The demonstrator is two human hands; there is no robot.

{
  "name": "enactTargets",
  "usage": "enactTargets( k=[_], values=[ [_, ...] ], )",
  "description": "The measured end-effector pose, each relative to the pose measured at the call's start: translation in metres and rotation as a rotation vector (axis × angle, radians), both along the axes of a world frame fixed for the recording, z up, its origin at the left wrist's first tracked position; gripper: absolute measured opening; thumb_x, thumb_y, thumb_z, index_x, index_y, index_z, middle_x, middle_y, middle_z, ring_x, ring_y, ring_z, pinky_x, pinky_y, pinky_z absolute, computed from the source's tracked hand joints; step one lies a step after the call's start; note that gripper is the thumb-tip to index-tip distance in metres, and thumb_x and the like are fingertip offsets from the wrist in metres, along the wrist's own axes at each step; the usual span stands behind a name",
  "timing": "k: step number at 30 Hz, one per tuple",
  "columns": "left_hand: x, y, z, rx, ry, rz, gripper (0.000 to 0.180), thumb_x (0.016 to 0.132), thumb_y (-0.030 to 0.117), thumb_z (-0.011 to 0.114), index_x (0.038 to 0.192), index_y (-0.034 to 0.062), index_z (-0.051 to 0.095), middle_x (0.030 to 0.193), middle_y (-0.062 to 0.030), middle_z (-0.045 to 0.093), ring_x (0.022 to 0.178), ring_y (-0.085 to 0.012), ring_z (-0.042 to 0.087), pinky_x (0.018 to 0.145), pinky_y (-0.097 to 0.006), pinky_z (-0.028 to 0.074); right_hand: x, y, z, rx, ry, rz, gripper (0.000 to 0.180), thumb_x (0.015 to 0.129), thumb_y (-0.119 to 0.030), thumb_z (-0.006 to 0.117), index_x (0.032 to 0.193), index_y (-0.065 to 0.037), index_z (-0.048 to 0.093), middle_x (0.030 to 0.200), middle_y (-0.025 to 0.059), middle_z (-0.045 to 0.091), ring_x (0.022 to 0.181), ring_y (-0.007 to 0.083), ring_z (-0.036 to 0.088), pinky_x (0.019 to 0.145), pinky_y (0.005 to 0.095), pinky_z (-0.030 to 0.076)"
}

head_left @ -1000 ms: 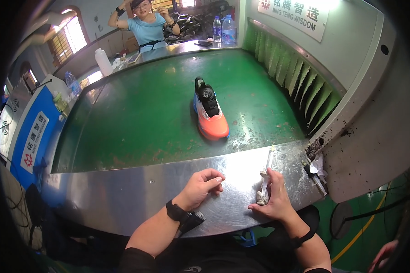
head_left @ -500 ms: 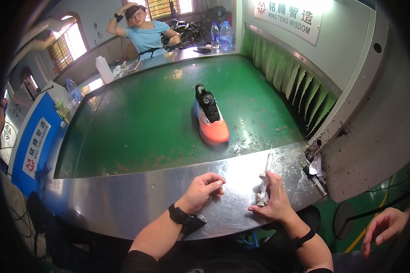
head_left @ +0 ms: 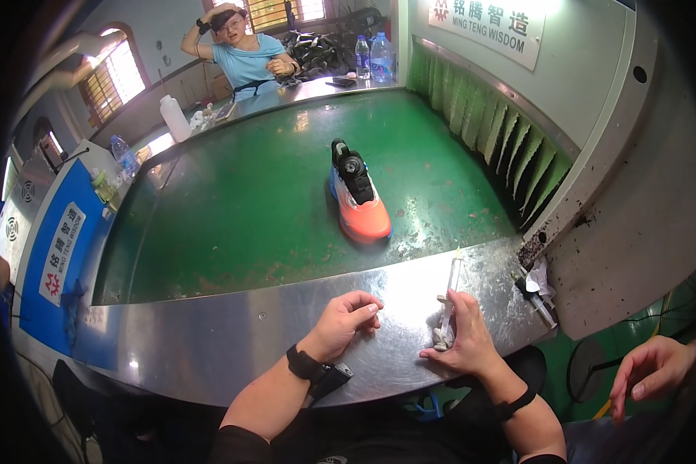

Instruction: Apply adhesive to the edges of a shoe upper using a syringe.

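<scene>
My right hand (head_left: pixel 465 340) is wrapped round a slim, clear syringe (head_left: pixel 454 277) with a thin yellowish tip, held over the metal ledge and pointing toward the green belt. Below its barrel, a crumpled pale bit (head_left: pixel 443 337) sits by my fingers. My left hand (head_left: pixel 346 323) hovers or rests at the ledge with its fingers curled in, and I see nothing in them. On the green belt (head_left: pixel 232 209) ahead stands a single sports shoe (head_left: pixel 361 193), orange-red at the toe, black at the collar, with a round dial on top. Neither hand touches the shoe.
A dark-handled tool (head_left: pixel 535 301) and crumpled white paper (head_left: pixel 540 280) lie at the ledge's right end. Green strip curtains (head_left: pixel 487 127) border the belt. Another person's hand (head_left: pixel 653 375) shows at right; a person in blue (head_left: pixel 251 58) is at the back, near bottles (head_left: pixel 380 58).
My hands, the syringe and the shoe hold their places apart from a slight shift of the view. The other person's hand at the right has moved a little up and left.
</scene>
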State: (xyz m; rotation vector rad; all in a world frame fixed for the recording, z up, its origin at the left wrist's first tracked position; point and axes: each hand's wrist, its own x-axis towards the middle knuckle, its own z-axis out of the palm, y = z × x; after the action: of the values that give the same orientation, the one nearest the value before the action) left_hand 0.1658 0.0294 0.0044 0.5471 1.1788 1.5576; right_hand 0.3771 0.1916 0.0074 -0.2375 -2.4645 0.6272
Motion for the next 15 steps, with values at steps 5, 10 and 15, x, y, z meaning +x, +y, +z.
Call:
enactTargets(
  k=[5, 10, 15],
  values=[
    [0.0015, 0.0001, 0.0022, -0.003, -0.004, 0.006, 0.011, 0.094, 0.01, 0.053, 0.1, 0.0013, 0.058, 0.082, -0.0052, 0.061, 0.076, -0.0121, 0.061, 0.07, -0.025, 0.05, 0.0005, -0.0003, -0.0011, 0.038, 0.01, 0.006, 0.108, 0.054, -0.042, 0.085, 0.138, -0.002, 0.029, 0.12, 0.017, 0.043, 0.102, 0.0334, 0.049, 0.085, 0.0421, 0.042],
    [0.0024, -0.0001, 0.0012, 0.015, -0.006, 0.01, 0.016, 0.093, 0.014, 0.055, 0.101, 0.0015, 0.06, 0.079, -0.0036, 0.061, 0.073, -0.0095, 0.059, 0.067, -0.023, 0.048, 0.0013, -0.0025, -0.0013, 0.08, -0.004, -0.008, 0.109, 0.054, -0.043, 0.085, 0.137, -0.002, 0.029, 0.12, 0.0176, 0.043, 0.104, 0.0346, 0.048, 0.085, 0.0435, 0.042],
    [-0.0003, -0.0001, 0.0006, 0.012, 0.005, 0.004, 0.016, 0.094, 0.012, 0.052, 0.102, 0.0004, 0.059, 0.079, -0.004, 0.061, 0.075, -0.0111, 0.06, 0.068, -0.024, 0.049, 0.0002, -0.0033, -0.0014, 0.095, 0.008, -0.008, 0.109, 0.053, -0.043, 0.085, 0.137, -0.002, 0.029, 0.12, 0.0175, 0.043, 0.105, 0.0344, 0.047, 0.085, 0.0438, 0.041]
  ],
)
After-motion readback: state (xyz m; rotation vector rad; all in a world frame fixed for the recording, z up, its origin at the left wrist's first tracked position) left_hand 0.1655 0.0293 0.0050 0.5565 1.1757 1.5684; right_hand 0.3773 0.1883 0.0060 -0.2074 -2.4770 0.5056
